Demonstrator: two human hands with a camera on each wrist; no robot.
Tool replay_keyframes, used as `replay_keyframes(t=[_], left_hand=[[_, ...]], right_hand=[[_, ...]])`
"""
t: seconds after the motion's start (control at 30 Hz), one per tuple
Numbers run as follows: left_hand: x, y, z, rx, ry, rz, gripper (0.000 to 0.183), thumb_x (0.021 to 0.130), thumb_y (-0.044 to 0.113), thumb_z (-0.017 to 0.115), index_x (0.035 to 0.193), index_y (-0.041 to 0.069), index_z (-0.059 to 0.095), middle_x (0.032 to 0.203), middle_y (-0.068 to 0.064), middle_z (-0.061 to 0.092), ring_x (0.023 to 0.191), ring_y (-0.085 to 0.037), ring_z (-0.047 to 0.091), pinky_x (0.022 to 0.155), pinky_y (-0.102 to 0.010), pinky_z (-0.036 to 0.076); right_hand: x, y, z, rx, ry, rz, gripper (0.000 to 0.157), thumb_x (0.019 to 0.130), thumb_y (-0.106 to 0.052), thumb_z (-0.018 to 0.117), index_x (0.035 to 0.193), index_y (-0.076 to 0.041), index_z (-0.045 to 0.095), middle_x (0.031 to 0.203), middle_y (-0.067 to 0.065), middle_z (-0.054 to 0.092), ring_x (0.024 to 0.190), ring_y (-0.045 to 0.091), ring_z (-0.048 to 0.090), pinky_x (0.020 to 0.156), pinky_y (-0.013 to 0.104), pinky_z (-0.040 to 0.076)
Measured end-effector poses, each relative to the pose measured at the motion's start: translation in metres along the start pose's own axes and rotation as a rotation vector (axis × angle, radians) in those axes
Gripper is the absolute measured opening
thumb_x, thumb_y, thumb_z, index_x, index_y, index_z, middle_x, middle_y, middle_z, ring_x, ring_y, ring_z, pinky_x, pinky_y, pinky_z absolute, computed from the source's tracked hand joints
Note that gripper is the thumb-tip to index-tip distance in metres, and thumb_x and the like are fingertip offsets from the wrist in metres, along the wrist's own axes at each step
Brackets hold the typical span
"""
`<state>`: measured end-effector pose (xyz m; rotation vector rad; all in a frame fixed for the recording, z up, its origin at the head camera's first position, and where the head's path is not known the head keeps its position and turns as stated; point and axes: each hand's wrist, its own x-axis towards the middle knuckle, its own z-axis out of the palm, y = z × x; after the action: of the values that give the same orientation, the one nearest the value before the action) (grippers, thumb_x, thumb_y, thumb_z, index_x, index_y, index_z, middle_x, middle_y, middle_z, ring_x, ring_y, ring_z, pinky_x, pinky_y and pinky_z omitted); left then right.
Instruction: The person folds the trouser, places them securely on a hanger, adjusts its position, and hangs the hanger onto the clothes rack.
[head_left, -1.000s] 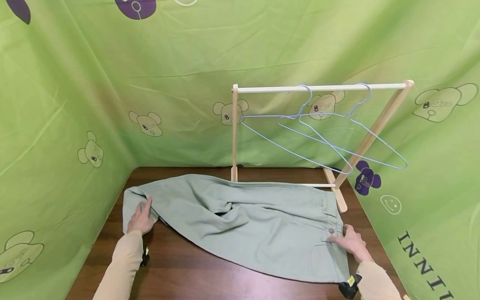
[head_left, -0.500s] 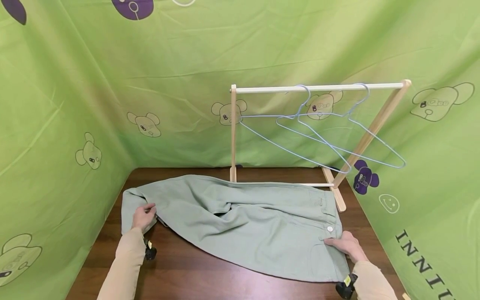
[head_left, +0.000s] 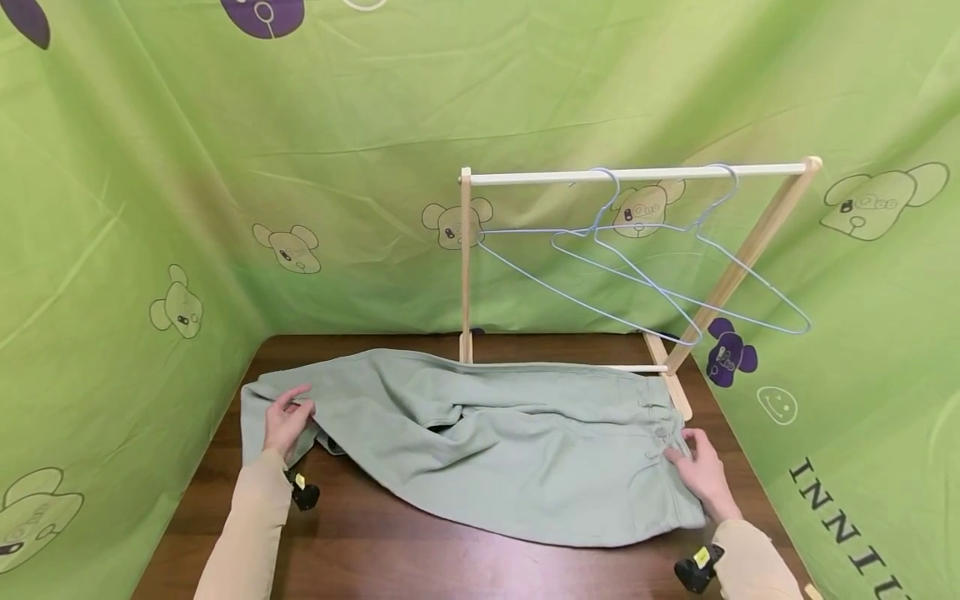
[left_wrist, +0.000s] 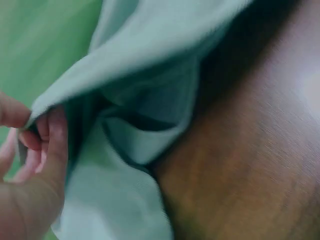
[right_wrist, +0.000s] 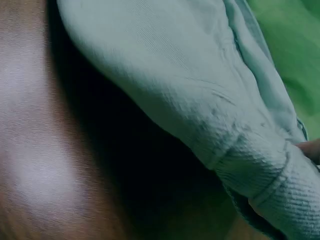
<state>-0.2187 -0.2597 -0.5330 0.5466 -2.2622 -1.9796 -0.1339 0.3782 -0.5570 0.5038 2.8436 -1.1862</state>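
Observation:
A pair of light sage-green trousers (head_left: 517, 467) lies lengthwise across the table, waistband on the right and legs on the left. My left hand (head_left: 285, 425) pinches the edge of the upper leg near the folded-under lower part; the left wrist view shows thumb and fingers on the cloth edge (left_wrist: 125, 62), lifted over the fold below. At the waist, beside the button (head_left: 661, 432), my right hand (head_left: 703, 479) grips the waistband, thumb on top and fingers hidden beneath. The near side of the waist is raised, with dark shadow under it in the right wrist view.
Behind the trousers stands a wooden rack (head_left: 757, 242) with a white rail (head_left: 525, 178). Two thin lilac wire hangers (head_left: 577, 302) hang from it. Green printed cloth (head_left: 360, 275) surrounds the brown table (head_left: 360, 533) at the back and sides.
My left hand has gone from spread fingers on the leg to pinching and lifting its edge. My right hand has shifted along the waistband away from me, and the near waist edge has risen.

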Motion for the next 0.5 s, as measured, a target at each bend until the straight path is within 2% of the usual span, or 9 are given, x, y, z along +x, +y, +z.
replay_keyframes(t=[0.07,0.13,0.17,0.23,0.3,0.37,0.43,0.5], left_hand=[[0.000,0.010,0.003,-0.047,0.005,0.035,0.046,0.089,-0.004,0.053,0.135,-0.005,0.058,0.064,0.014,0.057,0.061,0.000,0.049,0.063,-0.018,0.047],[-0.001,0.020,0.007,-0.088,0.016,0.088,0.045,0.085,-0.007,0.054,0.130,-0.006,0.063,0.069,0.013,0.060,0.063,-0.001,0.047,0.062,-0.017,0.044],[-0.002,0.024,0.008,-0.114,0.007,0.111,0.045,0.084,-0.008,0.054,0.127,-0.007,0.065,0.072,0.013,0.063,0.064,-0.002,0.047,0.061,-0.017,0.044],[-0.005,0.029,0.008,-0.136,-0.059,0.143,0.044,0.083,-0.008,0.056,0.126,-0.009,0.065,0.083,0.016,0.068,0.069,-0.001,0.049,0.065,-0.015,0.045],[-0.009,0.032,0.004,-0.089,-0.185,0.158,0.044,0.084,-0.008,0.057,0.128,-0.011,0.062,0.088,0.018,0.070,0.074,0.000,0.053,0.070,-0.015,0.049],[-0.013,0.032,-0.002,-0.006,-0.365,0.145,0.044,0.089,-0.006,0.059,0.132,-0.015,0.057,0.094,0.019,0.070,0.079,0.003,0.060,0.077,-0.015,0.053],[-0.017,0.031,-0.008,0.123,-0.555,0.101,0.043,0.092,-0.002,0.059,0.132,-0.018,0.053,0.090,0.016,0.071,0.080,0.002,0.065,0.078,-0.017,0.055],[-0.020,0.030,-0.013,0.251,-0.721,0.011,0.042,0.095,0.003,0.057,0.128,-0.023,0.053,0.083,0.010,0.073,0.076,-0.003,0.070,0.075,-0.018,0.057]], right_hand=[[0.002,-0.002,-0.004,0.015,0.073,-0.033,0.041,0.097,-0.016,0.055,0.130,0.004,0.041,0.127,0.041,0.057,0.114,0.053,0.058,0.081,0.037,0.045],[0.005,-0.004,-0.009,0.013,0.142,-0.057,0.040,0.097,-0.016,0.055,0.130,0.003,0.043,0.126,0.041,0.058,0.114,0.054,0.059,0.079,0.036,0.044],[0.005,-0.005,-0.011,0.018,0.164,-0.059,0.040,0.098,-0.017,0.054,0.131,0.003,0.044,0.126,0.041,0.058,0.115,0.054,0.058,0.080,0.038,0.044],[0.006,-0.005,-0.015,0.023,0.191,-0.044,0.042,0.099,-0.019,0.052,0.134,0.002,0.043,0.128,0.040,0.057,0.119,0.055,0.054,0.086,0.046,0.043],[0.006,-0.004,-0.018,0.019,0.181,-0.005,0.045,0.101,-0.021,0.050,0.139,0.001,0.041,0.130,0.040,0.055,0.121,0.056,0.049,0.091,0.055,0.039],[0.005,-0.002,-0.020,-0.006,0.148,0.033,0.048,0.102,-0.023,0.047,0.143,0.000,0.038,0.131,0.039,0.053,0.120,0.056,0.047,0.093,0.061,0.036],[0.005,0.001,-0.022,-0.051,0.106,0.050,0.051,0.101,-0.021,0.046,0.145,0.002,0.034,0.129,0.038,0.053,0.118,0.057,0.048,0.091,0.064,0.037],[0.005,0.005,-0.022,-0.086,0.073,0.063,0.053,0.098,-0.016,0.045,0.145,0.003,0.033,0.126,0.037,0.055,0.114,0.055,0.051,0.089,0.063,0.038]])
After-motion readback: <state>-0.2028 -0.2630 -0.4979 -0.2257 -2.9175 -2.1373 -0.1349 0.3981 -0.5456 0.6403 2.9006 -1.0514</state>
